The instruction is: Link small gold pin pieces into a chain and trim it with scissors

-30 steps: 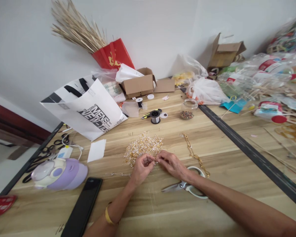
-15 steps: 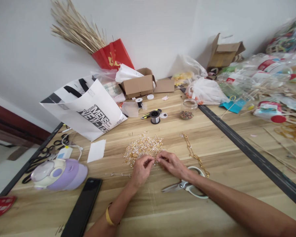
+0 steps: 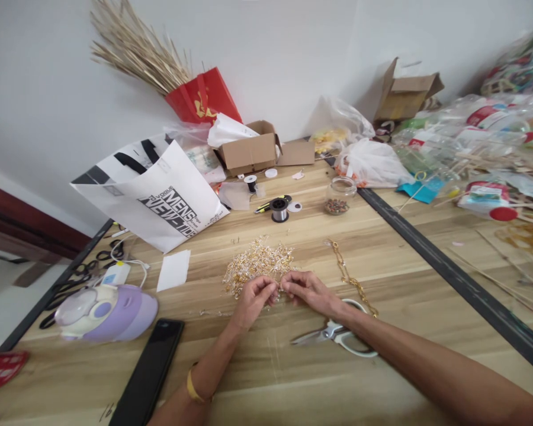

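My left hand (image 3: 256,297) and my right hand (image 3: 308,290) meet at the near edge of a heap of small gold and silver beads or links (image 3: 255,260). Both have thumb and forefinger pinched, fingertips almost touching. Whatever lies between the fingers is too small to make out. Under my right forearm are scissors (image 3: 326,333) with white handles, partly covered by the arm. A gold chain (image 3: 344,269) lies to the right of my right hand. Left of my left wrist, a thin strand (image 3: 208,312) rests on the wood.
A black phone (image 3: 148,373) and a purple-and-cream bottle (image 3: 109,313) lie at the left. Beyond the heap stand a wire spool (image 3: 279,210) and a glass jar of beads (image 3: 337,201). A white bag (image 3: 160,201) stands back left; plastic bottles (image 3: 484,195) crowd the right.
My left hand has turned slightly, and its fingers have shifted a little. My right hand stays at nearly the same spot, still pinching.
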Demonstrator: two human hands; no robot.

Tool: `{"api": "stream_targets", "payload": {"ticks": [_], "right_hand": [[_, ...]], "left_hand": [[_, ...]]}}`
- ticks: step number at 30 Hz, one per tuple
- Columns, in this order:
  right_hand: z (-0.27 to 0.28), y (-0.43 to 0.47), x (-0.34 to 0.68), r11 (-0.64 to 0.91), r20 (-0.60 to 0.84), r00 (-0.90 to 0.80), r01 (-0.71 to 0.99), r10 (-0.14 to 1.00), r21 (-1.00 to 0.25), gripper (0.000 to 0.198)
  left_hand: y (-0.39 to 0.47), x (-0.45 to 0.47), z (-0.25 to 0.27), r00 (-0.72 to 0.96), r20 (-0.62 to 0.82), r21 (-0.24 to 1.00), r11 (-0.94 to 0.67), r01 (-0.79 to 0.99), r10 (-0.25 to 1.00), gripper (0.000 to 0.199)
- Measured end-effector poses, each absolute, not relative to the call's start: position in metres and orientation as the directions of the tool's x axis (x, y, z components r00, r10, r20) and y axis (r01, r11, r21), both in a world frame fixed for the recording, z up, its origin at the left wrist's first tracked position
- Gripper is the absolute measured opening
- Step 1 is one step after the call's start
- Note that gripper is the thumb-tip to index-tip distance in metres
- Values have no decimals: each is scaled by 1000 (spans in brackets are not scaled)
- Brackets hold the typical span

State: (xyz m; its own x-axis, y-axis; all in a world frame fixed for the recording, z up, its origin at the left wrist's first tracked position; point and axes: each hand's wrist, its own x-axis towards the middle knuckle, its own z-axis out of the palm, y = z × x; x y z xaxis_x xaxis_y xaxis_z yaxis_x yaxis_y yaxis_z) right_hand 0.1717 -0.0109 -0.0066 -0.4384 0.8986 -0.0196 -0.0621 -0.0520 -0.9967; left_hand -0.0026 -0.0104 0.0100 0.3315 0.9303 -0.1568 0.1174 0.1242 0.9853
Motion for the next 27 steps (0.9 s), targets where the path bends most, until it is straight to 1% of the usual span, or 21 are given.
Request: {"api": "stream_targets", "payload": {"ticks": [6, 13, 22, 24, 27], "right_hand": [[-6, -11, 171, -109, -53, -441, -102, 896, -989, 37], [-10, -10, 171, -86, -32, -444, -103, 895, -991, 36], [-14, -12, 169, -63, -21, -430, -85, 903, -994, 36], [-14, -12, 169, -73, -29, -431, -84, 902, -994, 36], [-13, -12, 169, -94, -45, -432, -93, 901, -991, 37]], "left_hand": [[-12, -1, 2, 338, -99, 989, 55, 138, 936, 19], [-17, 2, 0, 341, -82, 970, -4, 244, 936, 15], [-20, 0, 7, 398, -34, 922, -126, 367, 917, 24], [-20, 0, 8, 403, -18, 917, -145, 372, 915, 26], [-19, -1, 6, 402, -28, 931, -122, 343, 915, 27]]}}
